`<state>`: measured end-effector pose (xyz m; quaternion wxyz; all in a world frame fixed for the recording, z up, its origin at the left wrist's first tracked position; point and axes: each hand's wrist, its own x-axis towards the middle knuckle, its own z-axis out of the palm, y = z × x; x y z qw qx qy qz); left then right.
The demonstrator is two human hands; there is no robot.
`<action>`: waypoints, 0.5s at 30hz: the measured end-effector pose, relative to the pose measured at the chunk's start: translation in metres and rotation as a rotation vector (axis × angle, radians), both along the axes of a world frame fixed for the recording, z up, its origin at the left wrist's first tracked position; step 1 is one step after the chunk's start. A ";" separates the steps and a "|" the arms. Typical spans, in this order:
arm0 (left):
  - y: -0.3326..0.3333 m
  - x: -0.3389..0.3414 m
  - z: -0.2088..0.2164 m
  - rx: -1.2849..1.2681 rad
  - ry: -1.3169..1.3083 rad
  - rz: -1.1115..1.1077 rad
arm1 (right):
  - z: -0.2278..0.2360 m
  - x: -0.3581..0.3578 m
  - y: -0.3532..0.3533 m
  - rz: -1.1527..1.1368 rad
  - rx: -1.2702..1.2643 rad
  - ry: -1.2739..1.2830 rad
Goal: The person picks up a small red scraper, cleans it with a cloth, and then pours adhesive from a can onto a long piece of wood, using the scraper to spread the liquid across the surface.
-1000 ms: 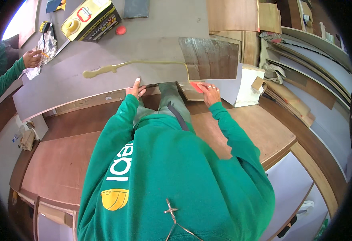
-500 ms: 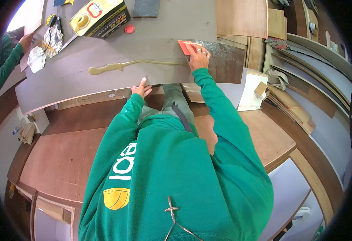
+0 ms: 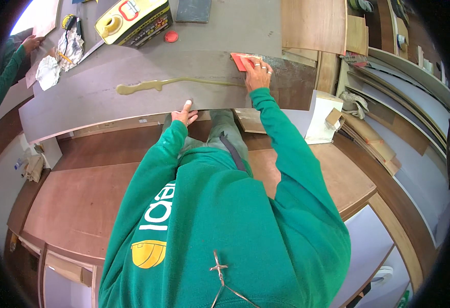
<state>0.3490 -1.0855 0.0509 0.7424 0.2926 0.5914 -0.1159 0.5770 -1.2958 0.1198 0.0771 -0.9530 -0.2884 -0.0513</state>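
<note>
A long grey-brown board [image 3: 76, 110] lies across the bench in front of me. Along its middle runs a yellowish streak of glue [image 3: 155, 85], thickest at the left. My right hand [image 3: 258, 77] is closed on a flat orange-red spreader [image 3: 240, 62], which rests on the board at the streak's right end. To the right of that hand, the board's surface looks darker and wet. My left hand [image 3: 184, 116] grips the board's near edge, thumb on top and fingers along the edge, partly hidden.
Behind the board stand a yellow-and-black can [image 3: 135, 21], a red cap [image 3: 171, 36] and a dark flat block [image 3: 193, 10]. Crumpled white paper [image 3: 48, 73] and a tape measure [image 3: 69, 21] lie at the left. Sheets and offcuts [image 3: 399, 97] lean at the right. Another person's hand [image 3: 32, 43] shows far left.
The view has shifted slightly. My right hand stays on the spreader near the same part of the board, and my left hand stays at the near edge.
</note>
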 end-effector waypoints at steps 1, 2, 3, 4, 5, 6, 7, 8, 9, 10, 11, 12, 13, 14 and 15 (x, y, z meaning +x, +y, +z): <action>0.001 0.000 -0.001 0.002 0.000 -0.001 | 0.000 0.000 0.002 0.008 -0.005 -0.006; 0.001 0.000 -0.001 -0.004 0.010 -0.008 | -0.001 0.000 0.003 0.007 -0.003 -0.006; 0.001 0.000 -0.001 -0.011 0.020 -0.015 | -0.002 -0.001 0.003 -0.007 -0.006 -0.010; 0.001 0.001 0.000 -0.010 0.019 -0.015 | -0.004 -0.001 0.003 -0.020 -0.009 -0.013; 0.002 0.001 0.000 -0.002 0.019 -0.017 | -0.006 -0.001 0.003 -0.020 -0.008 -0.014; 0.001 0.001 0.001 0.006 0.021 -0.017 | -0.006 -0.001 0.004 -0.017 -0.003 -0.012; 0.001 0.001 0.001 0.006 0.022 -0.015 | -0.006 -0.001 0.004 -0.014 0.002 -0.011; 0.001 0.002 0.001 0.003 0.029 -0.023 | -0.006 -0.001 0.005 -0.011 0.002 -0.010; 0.002 0.002 0.001 0.000 0.035 -0.030 | -0.007 -0.001 0.006 -0.011 -0.003 -0.006; 0.002 0.002 0.001 0.001 0.035 -0.028 | -0.007 0.000 0.006 -0.012 -0.007 -0.003; 0.001 0.001 0.000 0.000 0.034 -0.029 | -0.007 -0.001 0.007 -0.010 -0.007 -0.003; 0.001 0.001 0.000 -0.001 0.034 -0.030 | -0.009 -0.002 0.006 -0.010 -0.011 -0.007; 0.001 0.001 -0.001 -0.001 0.033 -0.030 | -0.011 -0.002 0.005 -0.011 -0.016 -0.011; 0.001 0.000 -0.002 -0.008 0.013 -0.029 | -0.012 -0.003 0.005 -0.011 -0.016 -0.011; 0.001 -0.002 -0.005 -0.017 -0.006 -0.028 | -0.013 -0.003 0.004 -0.006 -0.034 -0.012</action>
